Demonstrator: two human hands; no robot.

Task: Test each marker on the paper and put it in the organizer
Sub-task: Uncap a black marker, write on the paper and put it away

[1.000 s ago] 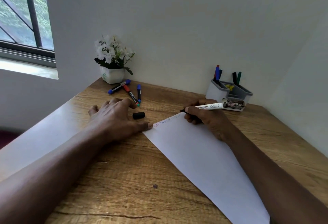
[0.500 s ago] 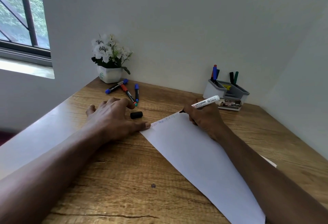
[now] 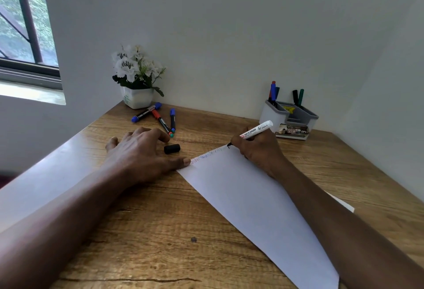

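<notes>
A wooden desk point(image 3: 160, 231) fills a corner between pale walls point(image 3: 229, 25), its grain running left to right, with a dark knot near the middle and a long crack along the near edge; a barred window point(image 3: 23, 25) with greenery behind it sits at the far left above a bright sill

A white sheet of paper point(image 3: 252, 208) lies at a slant from the near right up toward the middle of the desk; faint red, blue and dark scribbles point(image 3: 206, 154) run along its far edge

The right hand point(image 3: 257, 149) is curled round a white marker point(image 3: 257, 129), gripping it low on the barrel with the black tip touching the far corner of the paper; the left hand point(image 3: 137, 151) lies flat and relaxed on the wood, fingers spread, thumb tip pressing the paper's left corner; a black cap point(image 3: 172, 148) lies on the desk just beside its fingers

Farther left, three loose markers point(image 3: 161, 121) lie close together near a white pot of white flowers point(image 3: 137, 97) against the wall; at the far right the grey organizer point(image 3: 289, 114) stands by the wall with several markers upright in it, red and blue point(image 3: 273, 90) in the left compartment, black and green point(image 3: 298, 97) farther right; a small flat box point(image 3: 292, 131) lies just in front of it
</notes>
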